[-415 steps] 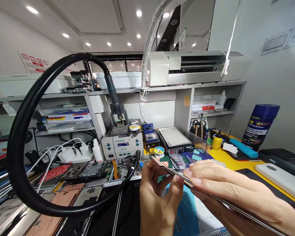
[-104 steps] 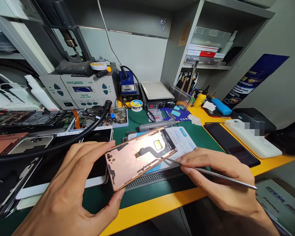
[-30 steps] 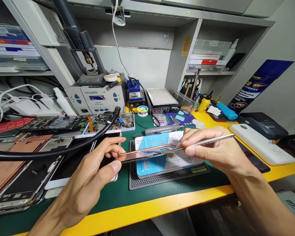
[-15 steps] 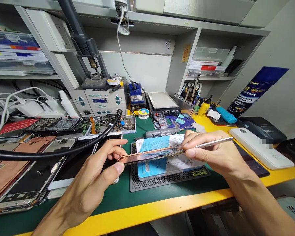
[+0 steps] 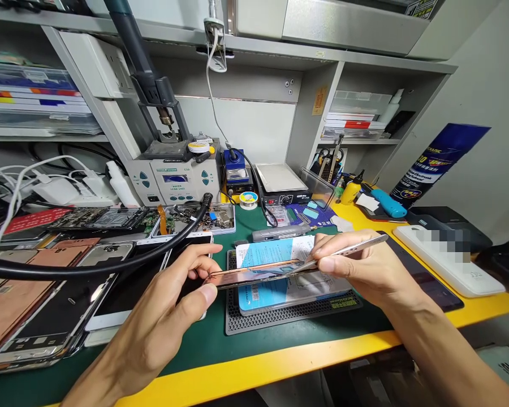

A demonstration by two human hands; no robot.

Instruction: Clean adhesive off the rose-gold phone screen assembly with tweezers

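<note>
Edge-on above the workbench, a thin phone (image 5: 246, 277) with a copper-coloured rim is pinched at its left end by my left hand (image 5: 169, 305), thumb below and fingers curled behind. My right hand (image 5: 360, 265) grips silvery metal tweezers (image 5: 358, 245) with holes along the handle. Their slim tips point left and meet the phone's right part; exactly where they touch is hard to see. Beneath the phone lies a blue-and-white package (image 5: 271, 297), resting on a grey perforated mat (image 5: 263, 324).
Phone shells and screens (image 5: 38, 316) crowd the left, crossed by a black hose (image 5: 110, 271). A hot-air station (image 5: 176, 181), solder spool (image 5: 248, 199) and heating plate (image 5: 280, 178) stand behind. Rightward are a white power bank (image 5: 445, 260) and a blue spray can (image 5: 436, 164).
The tweezers have turned in my right hand, so their holed flat side shows and the handle end sits further left. My left hand keeps its hold on the phone. The view has shifted slightly.
</note>
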